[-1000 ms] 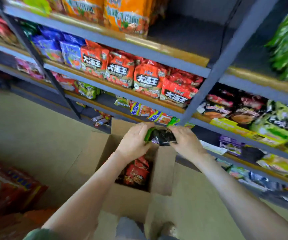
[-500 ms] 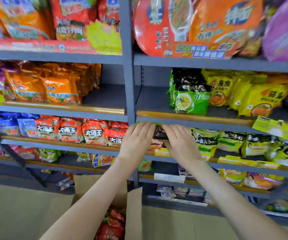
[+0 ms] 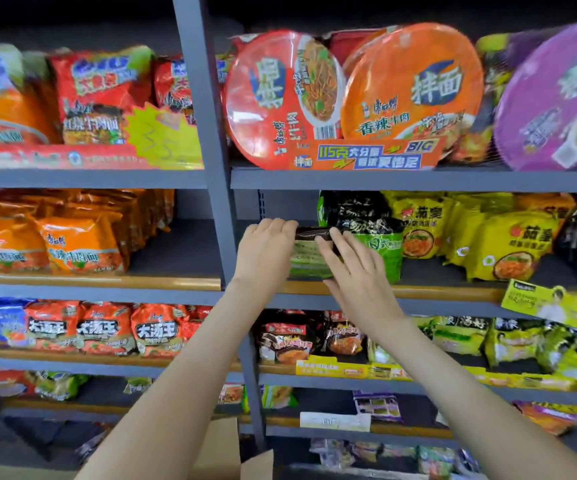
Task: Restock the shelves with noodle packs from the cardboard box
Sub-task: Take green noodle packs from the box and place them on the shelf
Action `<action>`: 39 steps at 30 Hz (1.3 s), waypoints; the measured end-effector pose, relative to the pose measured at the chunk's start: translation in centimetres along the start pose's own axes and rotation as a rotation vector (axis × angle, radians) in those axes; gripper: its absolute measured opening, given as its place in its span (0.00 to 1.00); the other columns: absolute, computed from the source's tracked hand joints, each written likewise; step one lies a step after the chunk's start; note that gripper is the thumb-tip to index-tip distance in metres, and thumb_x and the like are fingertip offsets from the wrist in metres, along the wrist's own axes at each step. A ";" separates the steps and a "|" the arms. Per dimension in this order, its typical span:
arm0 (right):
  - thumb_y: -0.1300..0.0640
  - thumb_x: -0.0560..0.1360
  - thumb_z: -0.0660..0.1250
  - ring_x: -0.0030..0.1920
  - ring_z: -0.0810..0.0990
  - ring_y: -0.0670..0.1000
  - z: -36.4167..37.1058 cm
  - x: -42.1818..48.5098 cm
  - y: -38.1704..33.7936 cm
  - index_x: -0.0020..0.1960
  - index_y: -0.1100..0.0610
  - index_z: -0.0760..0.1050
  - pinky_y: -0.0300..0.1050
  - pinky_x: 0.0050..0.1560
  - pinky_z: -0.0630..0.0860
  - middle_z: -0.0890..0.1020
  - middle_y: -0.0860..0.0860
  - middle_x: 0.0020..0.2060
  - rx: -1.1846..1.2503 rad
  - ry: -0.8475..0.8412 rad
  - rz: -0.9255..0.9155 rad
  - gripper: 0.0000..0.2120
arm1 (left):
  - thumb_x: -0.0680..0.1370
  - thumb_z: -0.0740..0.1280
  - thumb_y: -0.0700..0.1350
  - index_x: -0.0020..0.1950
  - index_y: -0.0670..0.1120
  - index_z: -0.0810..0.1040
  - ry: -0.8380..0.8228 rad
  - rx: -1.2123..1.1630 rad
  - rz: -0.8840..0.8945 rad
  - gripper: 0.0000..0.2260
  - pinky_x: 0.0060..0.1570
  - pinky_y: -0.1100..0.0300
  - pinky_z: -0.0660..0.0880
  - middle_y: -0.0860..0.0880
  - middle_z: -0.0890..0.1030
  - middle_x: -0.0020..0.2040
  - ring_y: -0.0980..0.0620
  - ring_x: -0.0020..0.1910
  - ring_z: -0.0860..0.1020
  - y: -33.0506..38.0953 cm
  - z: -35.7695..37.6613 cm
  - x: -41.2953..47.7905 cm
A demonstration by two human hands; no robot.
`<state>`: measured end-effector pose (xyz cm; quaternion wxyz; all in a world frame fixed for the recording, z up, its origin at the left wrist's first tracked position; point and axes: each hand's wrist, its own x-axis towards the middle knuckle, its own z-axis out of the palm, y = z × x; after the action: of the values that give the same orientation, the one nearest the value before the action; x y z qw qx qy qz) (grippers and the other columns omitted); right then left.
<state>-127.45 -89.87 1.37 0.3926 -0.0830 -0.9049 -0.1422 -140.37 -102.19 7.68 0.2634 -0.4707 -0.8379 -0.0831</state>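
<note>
Our L hand curls over noodle pack top, R hand flat on it; long axis vertical, green w/ black top.

Red noodle bowl, orange noodle bowl and purple noodle bowl: stood on edge along the front edge of the top shelf, right bay. Yellow starburst price card: same shelf's front edge, left bay. Yellow-green promotional card: front edge of the second shelf, far right.
</note>
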 end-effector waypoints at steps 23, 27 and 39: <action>0.41 0.76 0.63 0.66 0.71 0.55 3.1 8.4 -0.5 0.76 0.40 0.45 0.60 0.62 0.73 0.64 0.47 0.71 1.653 -0.351 1.055 0.36 | 0.76 0.59 0.36 0.62 0.40 0.72 0.014 -0.221 -0.415 0.15 0.42 0.55 0.69 0.41 0.79 0.53 0.42 0.55 0.73 2.1 2.5 4.0; 0.45 0.75 0.67 0.62 0.75 0.55 3.6 10.3 -0.3 0.76 0.45 0.53 0.50 0.47 0.78 0.70 0.49 0.68 1.695 -0.389 1.170 0.35 | 0.78 0.60 0.38 0.67 0.40 0.70 0.001 -0.440 -0.366 0.17 0.47 0.57 0.68 0.40 0.78 0.53 0.42 0.55 0.72 3.4 3.0 2.7; 0.66 0.74 0.68 0.49 0.79 0.46 3.5 11.6 2.7 0.63 0.49 0.72 0.44 0.53 0.76 0.80 0.47 0.53 1.405 -0.517 0.848 0.21 | 0.75 0.57 0.29 0.72 0.43 0.67 -0.061 -0.741 -0.183 0.25 0.59 0.60 0.71 0.41 0.73 0.67 0.47 0.60 0.75 -1.5 4.4 -0.1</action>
<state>-136.98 -85.72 8.15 0.1546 -0.1815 -0.7365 0.6330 -143.24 -101.36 4.04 0.0418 -0.4597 -0.7970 -0.3895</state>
